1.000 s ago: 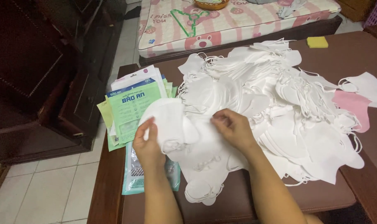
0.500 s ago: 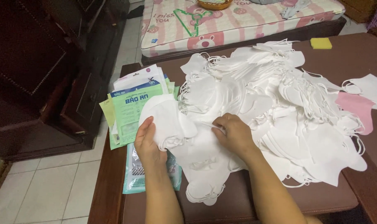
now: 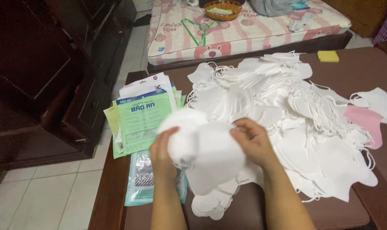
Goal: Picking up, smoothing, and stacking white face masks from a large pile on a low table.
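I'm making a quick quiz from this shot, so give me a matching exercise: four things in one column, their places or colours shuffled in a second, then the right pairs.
1. sponge
2. basket
3. pink mask
4. green packets

a. on the mattress
b. left of the mask pile
c. yellow, at the table's far edge
d. right edge of the pile

Pairs: 1-c, 2-a, 3-d, 4-b

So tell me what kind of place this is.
Probably a room in a home used for hand work: a mattress with a pink patterned sheet, dark wooden cabinets on a tiled floor, and a brown table heaped with white face masks.
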